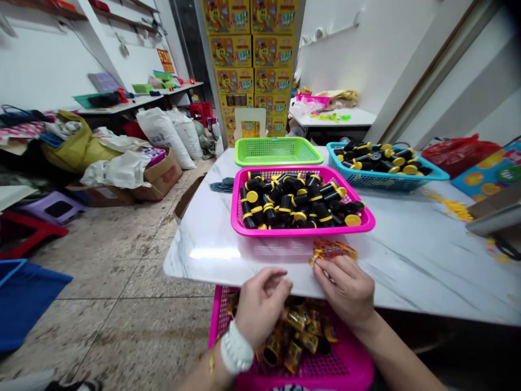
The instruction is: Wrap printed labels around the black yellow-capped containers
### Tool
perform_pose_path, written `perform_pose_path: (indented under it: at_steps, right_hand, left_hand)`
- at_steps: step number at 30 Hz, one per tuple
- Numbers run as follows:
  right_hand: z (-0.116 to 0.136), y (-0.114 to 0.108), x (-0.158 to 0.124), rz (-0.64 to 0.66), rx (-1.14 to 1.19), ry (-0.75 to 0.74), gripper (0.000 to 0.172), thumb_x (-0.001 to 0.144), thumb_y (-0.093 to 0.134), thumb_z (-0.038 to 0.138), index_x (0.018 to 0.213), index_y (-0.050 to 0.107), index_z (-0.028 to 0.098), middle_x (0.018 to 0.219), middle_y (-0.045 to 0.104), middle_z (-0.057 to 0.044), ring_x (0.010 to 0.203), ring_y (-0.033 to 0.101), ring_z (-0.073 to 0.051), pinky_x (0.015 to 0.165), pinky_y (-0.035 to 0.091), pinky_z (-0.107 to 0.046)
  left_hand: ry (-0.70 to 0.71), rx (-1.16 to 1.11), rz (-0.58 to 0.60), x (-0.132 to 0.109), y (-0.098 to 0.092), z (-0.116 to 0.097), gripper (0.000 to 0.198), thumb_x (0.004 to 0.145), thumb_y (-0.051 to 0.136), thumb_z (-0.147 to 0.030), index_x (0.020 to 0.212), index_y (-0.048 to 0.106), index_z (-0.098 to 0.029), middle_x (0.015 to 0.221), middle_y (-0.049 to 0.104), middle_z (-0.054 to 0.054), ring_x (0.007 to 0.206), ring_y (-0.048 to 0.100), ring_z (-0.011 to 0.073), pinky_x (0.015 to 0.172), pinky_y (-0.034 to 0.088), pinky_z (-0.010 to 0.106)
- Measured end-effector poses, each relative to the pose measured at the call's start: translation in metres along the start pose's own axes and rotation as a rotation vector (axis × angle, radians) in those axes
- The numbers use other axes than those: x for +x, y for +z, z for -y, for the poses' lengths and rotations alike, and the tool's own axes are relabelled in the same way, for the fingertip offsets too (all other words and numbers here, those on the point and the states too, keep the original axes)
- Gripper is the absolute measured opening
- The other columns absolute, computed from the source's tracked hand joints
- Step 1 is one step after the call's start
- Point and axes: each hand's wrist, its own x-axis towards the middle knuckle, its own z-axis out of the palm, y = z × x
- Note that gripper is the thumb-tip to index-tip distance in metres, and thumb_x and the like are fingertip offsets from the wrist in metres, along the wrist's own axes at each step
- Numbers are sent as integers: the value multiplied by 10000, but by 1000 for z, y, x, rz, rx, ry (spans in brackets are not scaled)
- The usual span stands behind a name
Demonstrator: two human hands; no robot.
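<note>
My left hand (260, 304) hovers at the near edge of the white marble table (407, 260), fingers curled with the tips pinched; what they hold is hidden. My right hand (345, 288) rests on the table edge, its fingers pinching a small stack of orange-yellow printed labels (331, 251). Below both hands a pink basket (350, 369) holds several wrapped black tubes with orange labels. Just beyond the hands a second pink basket (240, 222) is full of black tubes with yellow caps.
A blue basket (431, 176) with more black-and-yellow tubes stands at the back right, an empty green basket (277, 158) behind the pink one. Yellow cartons (252, 49) are stacked at the wall. Sacks, boxes and stools crowd the floor on the left.
</note>
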Motion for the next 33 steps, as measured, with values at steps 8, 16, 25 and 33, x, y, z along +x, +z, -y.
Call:
perform_pose_path:
  at_steps: [8,16,25,33]
  right_hand:
    - [34,-8,8,38,410,229,93,900,705,217,986,737,202,808,666,-34,713,606,-157,674,503,-287]
    - [29,1,23,335,933,727,344,886,680,463,735,702,155,611,619,3,538,542,-116,509,446,-228]
    - [61,12,8,128,773,708,481,969,560,505,599,551,197,530,476,34,508,437,-114,482,360,-235]
    - [73,6,6,121,787,603,398,983,573,400,646,619,195,564,527,25,530,491,-123,518,416,-238]
  left_hand:
    - [34,-79,189,35,4,-17,358,792,755,-479,742,668,-136,554,543,-33,485,444,73,470,335,181]
    - [-84,-124,220,30,-5,-19,494,812,691,-646,753,586,-167,477,517,-52,382,353,55,405,250,174]
    - [318,97,-150,-21,0,-1,310,949,632,-438,823,742,-178,725,662,39,545,548,123,538,436,246]
    - [317,102,-248,-12,-1,6,175,917,687,-316,930,804,-186,847,728,70,745,660,180,704,523,288]
